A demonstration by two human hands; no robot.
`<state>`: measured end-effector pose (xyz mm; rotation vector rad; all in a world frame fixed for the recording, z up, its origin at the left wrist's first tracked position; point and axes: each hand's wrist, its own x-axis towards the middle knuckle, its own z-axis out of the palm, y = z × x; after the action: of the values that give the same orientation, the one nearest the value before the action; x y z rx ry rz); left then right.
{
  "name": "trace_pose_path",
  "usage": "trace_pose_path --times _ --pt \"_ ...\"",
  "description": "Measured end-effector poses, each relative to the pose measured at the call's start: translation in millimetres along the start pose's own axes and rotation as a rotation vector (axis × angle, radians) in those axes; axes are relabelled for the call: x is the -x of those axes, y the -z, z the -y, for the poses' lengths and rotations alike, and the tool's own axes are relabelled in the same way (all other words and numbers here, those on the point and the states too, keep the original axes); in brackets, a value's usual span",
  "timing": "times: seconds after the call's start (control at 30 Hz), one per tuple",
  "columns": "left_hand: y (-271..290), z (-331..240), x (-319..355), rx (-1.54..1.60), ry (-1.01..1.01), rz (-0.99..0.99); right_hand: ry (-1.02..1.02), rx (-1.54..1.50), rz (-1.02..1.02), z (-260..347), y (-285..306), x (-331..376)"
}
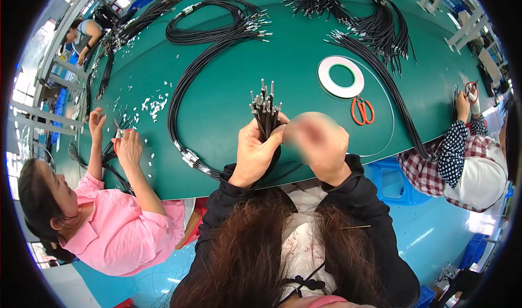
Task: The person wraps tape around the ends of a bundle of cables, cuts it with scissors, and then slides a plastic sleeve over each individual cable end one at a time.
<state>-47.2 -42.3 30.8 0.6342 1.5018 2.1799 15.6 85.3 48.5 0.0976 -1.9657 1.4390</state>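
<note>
holds black cable bundle (266,122) in left hand (253,151), tips (263,97) toward twelve o'clock; keep snug; cannot tell right hand's (333,154) grip.

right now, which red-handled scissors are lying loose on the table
The orange-red pair beside the white roll, beyond the wearer's right hand; the far-left pair and far-right pair are in co-workers' hands.

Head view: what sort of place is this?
Probably a cable-assembly workshop: bundles of black cables with metal tips lie on a long green table, the left hand grips a similar bunch, and co-workers are busy at the same table.
</note>
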Motion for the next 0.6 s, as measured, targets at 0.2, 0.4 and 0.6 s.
trace_pose_path --times 0.2,0.4,0.6 --pt "4.2 0.0 -0.1 -0.030 0.019 0.079 0.121 -0.026 0.107 -11.3 10.9 -5.7" --pt "2.2 4.1 0.4 0.016 0.001 0.031 0.130 -0.010 -0.006 -15.1 3.0 4.3" --pt "4.9 2.1 1.1 0.020 0.017 0.063 0.068 0.005 -0.018 -11.2 5.6 8.2"
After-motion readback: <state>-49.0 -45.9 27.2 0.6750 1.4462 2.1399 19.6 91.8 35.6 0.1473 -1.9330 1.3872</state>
